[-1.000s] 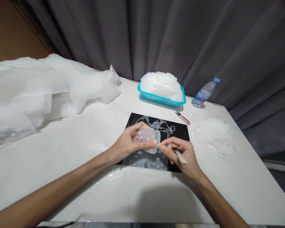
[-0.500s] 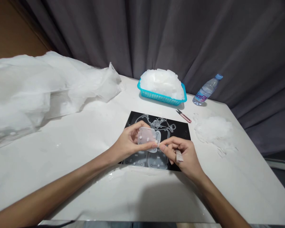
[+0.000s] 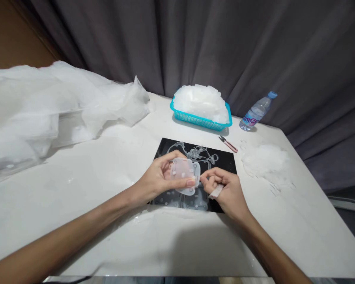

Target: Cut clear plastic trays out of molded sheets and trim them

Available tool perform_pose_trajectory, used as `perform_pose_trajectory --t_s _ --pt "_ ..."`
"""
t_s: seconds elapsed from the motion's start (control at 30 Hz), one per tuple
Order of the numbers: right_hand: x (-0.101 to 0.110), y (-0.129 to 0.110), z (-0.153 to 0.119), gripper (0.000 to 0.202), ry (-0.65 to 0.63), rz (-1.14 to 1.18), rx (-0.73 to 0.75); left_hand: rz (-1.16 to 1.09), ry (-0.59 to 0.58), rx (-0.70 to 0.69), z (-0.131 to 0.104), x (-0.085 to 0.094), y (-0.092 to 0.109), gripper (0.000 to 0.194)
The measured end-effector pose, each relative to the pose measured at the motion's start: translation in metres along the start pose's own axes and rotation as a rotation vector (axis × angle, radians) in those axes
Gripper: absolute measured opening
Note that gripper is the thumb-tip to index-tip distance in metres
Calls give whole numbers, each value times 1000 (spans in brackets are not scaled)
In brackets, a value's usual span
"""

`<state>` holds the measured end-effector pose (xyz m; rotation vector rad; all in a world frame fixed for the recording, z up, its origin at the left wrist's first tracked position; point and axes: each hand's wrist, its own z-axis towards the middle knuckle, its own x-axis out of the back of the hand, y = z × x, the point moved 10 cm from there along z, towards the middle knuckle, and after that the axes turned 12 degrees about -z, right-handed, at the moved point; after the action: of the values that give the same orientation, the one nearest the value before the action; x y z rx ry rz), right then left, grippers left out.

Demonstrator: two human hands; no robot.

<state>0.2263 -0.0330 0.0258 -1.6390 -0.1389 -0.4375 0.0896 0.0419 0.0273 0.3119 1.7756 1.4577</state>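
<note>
A translucent plastic piece [image 3: 184, 173] with small holes is held between the thumb and fingers of my left hand [image 3: 165, 173]. My right hand [image 3: 225, 187] is closed at the piece's right edge, thumb and index finger pinched together; whatever lies between those tips is too small to make out. A whitish strip [image 3: 216, 191] is wrapped on one of its fingers. Beneath both hands lies a black mat [image 3: 225, 161], with more clear pieces [image 3: 195, 201] near its front edge and thin clear trimmings [image 3: 199, 153] at its back.
A blue basket [image 3: 199, 120] heaped with white pieces stands at the back, with a water bottle [image 3: 257, 112] to its right. Pink-handled snips [image 3: 228, 144] lie behind the mat. White scraps [image 3: 268, 163] are piled at right, and large plastic bags [image 3: 62, 102] cover the left.
My right hand's fingertips have drawn slightly away from my left thumb, and its wrapped finger has turned. The plastic piece in my left hand has tilted a little, showing more of its right part.
</note>
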Motion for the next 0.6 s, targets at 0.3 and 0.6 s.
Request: perform_pose_trajectory --t_s 0.3,0.6 --pt "0 -19 -7 18 -86 24 64 -83 -14 29 2 -1 -5 37" --pt "-2 -16 -12 18 -26 0 64 -68 6 43 3 0 -8 38"
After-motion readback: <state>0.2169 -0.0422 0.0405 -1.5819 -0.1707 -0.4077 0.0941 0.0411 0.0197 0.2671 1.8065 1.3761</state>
